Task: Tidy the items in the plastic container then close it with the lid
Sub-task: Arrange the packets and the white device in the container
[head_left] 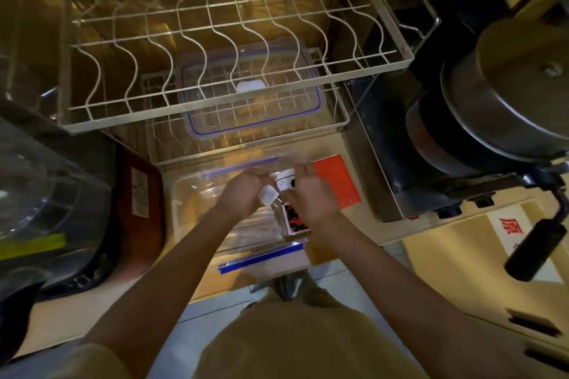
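A clear plastic container (191, 194) with blue clips stands open on the counter below me. Both hands are over its right half. My left hand (243, 191) grips a small white plug-like block (268, 195). My right hand (311, 194) is curled over a white item with dark marks (284, 183), and its grip is partly hidden. A red-and-black patterned box (294, 220) and pale stick-like items (264, 229) lie inside the container. The clear lid (249, 101) with a blue seal rests on the lower rack shelf behind.
A wire dish rack (215, 28) overhangs the lid. An orange card (337, 178) lies right of the container. A stove with a steel pot (508, 95) and a black handle (535, 246) is at right. A dark appliance (52, 200) crowds the left.
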`<state>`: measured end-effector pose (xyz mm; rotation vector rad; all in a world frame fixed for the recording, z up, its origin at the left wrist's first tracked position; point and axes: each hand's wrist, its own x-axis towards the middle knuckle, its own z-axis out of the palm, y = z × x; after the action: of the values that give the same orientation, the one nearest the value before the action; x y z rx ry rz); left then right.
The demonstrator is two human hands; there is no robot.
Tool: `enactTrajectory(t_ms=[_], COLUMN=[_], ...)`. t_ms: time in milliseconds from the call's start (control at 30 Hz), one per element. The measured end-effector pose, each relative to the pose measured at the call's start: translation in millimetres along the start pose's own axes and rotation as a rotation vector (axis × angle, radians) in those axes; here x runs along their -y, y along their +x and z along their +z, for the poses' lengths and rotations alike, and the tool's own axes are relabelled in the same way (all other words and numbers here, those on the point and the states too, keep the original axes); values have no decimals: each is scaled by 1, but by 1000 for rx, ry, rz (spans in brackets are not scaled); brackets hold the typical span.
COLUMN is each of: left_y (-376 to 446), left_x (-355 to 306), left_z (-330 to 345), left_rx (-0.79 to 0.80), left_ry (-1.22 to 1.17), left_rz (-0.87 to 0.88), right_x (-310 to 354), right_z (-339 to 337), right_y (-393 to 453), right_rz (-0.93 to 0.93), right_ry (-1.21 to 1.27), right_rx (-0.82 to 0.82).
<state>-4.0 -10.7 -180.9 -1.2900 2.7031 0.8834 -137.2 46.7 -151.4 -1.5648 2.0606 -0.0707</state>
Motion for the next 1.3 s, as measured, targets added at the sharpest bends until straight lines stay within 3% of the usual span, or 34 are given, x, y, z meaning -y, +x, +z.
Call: enactTrajectory(t_ms=[133, 467, 767, 967, 1133, 1300], left_y=[6, 9, 4, 3, 9, 12], left_x=[4, 12, 16, 28, 32, 24], left_z=[8, 24, 27, 25, 28, 30], left_rx=[-41, -88, -64, -84, -63, -149], left_ry=[29, 44, -19, -397, -622, -838], left_rz=[13, -134, -225, -518, -614, -661], right_x=[8, 14, 2, 0, -3, -8], right_z=[1, 12, 42, 50, 53, 58], right_y=[10, 27, 36, 35, 25, 20], right_rz=[32, 52, 72, 95, 18, 1], right_ry=[-167, -159, -169, -41, -7, 24], right_rx=[48, 193, 125, 31, -5, 0])
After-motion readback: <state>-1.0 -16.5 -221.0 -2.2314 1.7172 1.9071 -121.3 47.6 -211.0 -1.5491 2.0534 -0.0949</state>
